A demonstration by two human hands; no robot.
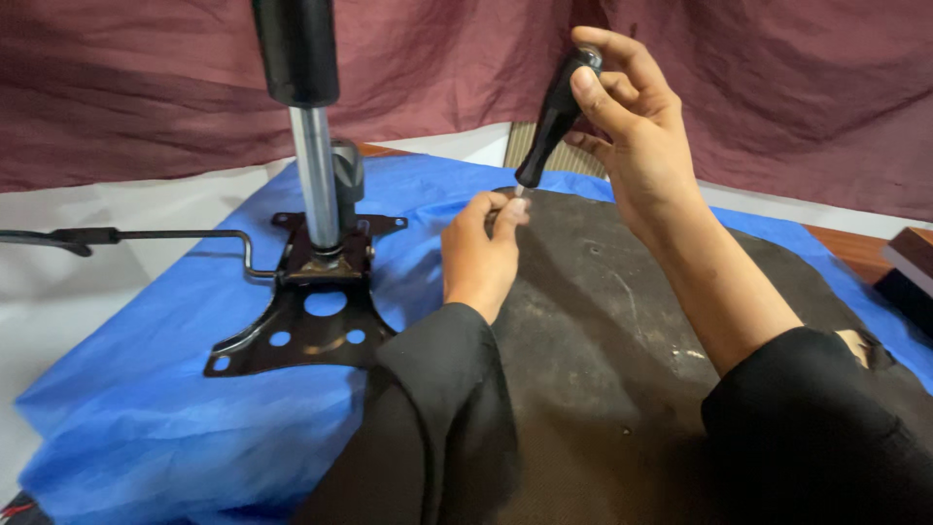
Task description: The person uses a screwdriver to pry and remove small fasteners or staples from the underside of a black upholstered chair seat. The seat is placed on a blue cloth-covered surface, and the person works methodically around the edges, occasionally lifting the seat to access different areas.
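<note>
Your black sleeves (437, 418) lie low over the dark seat bottom (603, 321), which rests on the blue cloth (146, 408). Your right hand (632, 117) is wrapped tight around the black screwdriver (556, 117), tip down at the seat's far edge. Your left hand (481, 248) pinches something tiny, likely a screw, under the tip. You seem to be starting it; next, keep it straight and turn. Left of you stands the metal chair plate (301, 331) with its gas cylinder (313, 146).

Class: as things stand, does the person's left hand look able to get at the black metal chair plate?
Probably yes. The left hand pinches at the screwdriver tip, beside the black metal chair plate on the blue sheet, with nothing between them.
</note>
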